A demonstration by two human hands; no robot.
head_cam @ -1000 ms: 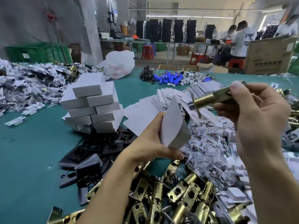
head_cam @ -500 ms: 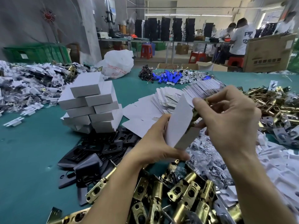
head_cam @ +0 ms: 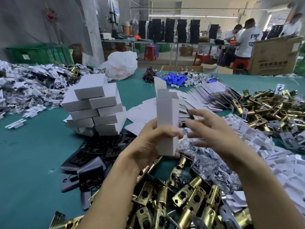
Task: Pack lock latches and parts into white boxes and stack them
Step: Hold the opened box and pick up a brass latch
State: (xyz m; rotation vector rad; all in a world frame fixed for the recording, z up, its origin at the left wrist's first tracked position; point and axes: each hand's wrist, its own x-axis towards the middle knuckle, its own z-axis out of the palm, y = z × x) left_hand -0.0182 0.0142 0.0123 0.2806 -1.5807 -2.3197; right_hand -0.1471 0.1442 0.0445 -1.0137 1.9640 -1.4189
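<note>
Fingers (head_cam: pixel 175 133) of the left hand (head_cam: pixel 148 142) are curled round the lower half of one white box (head_cam: pixel 166 116). The box is held upright above the near heap of brass latches (head_cam: pixel 181 195), with its top flap standing open. Fingers (head_cam: pixel 196 113) of the right hand (head_cam: pixel 214 131) are spread and hold nothing. That hand is blurred, just right of the box and not touching it.

Whether the box is loaded cannot be seen from this angle. In the inspector's judgement the step in hand is filling or closing it. The left hand should keep the box upright, gripped by the walls so that they do not buckle. The right hand should drop any remaining part straight down the mouth, then tuck the flap squarely.

Count:
- One box in hand.
- One stack of white boxes (head_cam: pixel 95 109), about ten visible, any behind hidden.
- Two latch heaps, the second (head_cam: pixel 272 104) to the far right, both too many to count.
- One fan of flat cartons (head_cam: pixel 206 98).
- One pile of black plates (head_cam: pixel 92 156).
- One spread of bagged parts (head_cam: pixel 211 162).
</note>
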